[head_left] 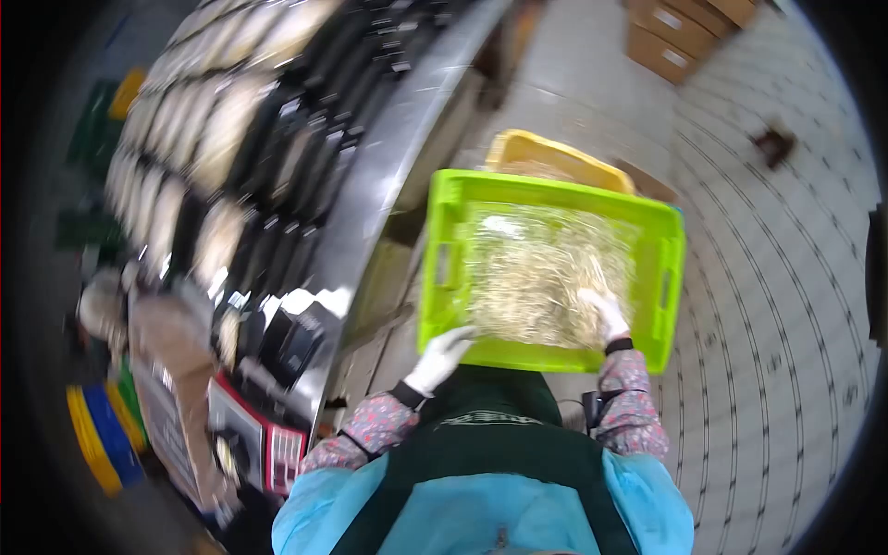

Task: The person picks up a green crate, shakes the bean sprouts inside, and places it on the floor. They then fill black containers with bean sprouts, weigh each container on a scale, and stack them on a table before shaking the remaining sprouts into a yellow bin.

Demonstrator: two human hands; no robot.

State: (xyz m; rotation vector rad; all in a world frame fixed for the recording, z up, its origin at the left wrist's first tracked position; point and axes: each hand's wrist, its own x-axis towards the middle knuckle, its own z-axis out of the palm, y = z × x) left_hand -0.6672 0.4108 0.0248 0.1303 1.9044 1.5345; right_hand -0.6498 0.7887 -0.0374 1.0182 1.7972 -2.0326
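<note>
Under the right hand's fingers (606,313), near their own side of a lime-green plastic crate (555,188), lies a broad heap of pale straw-like strands (527,287). These gloved fingertips are down among the strands, and I cannot tell whether they are pinched together or spread. The left hand's fingers (444,359), gloved in white too, lie at the crate's near rim by its left corner; whether they grip the edge or only rest on it, I cannot tell.

Between the two hands runs the bare near wall of the crate. Right of the right fingers, a strip of green floor separates the heap from the side wall, which has a handle slot (665,289). Ahead of both hands, past the far rim, a yellow crate (578,165) sits close behind, partly covered by the green one.

Left of the left fingers, a narrow gap leads to the long edge of a metal table (370,194), loaded with blurred rows of black and pale packs (305,139). Rightward from the right fingers, beyond the crate, spreads wide open floor (749,324) crossed by dark lines, with cardboard boxes (680,37) well ahead.
</note>
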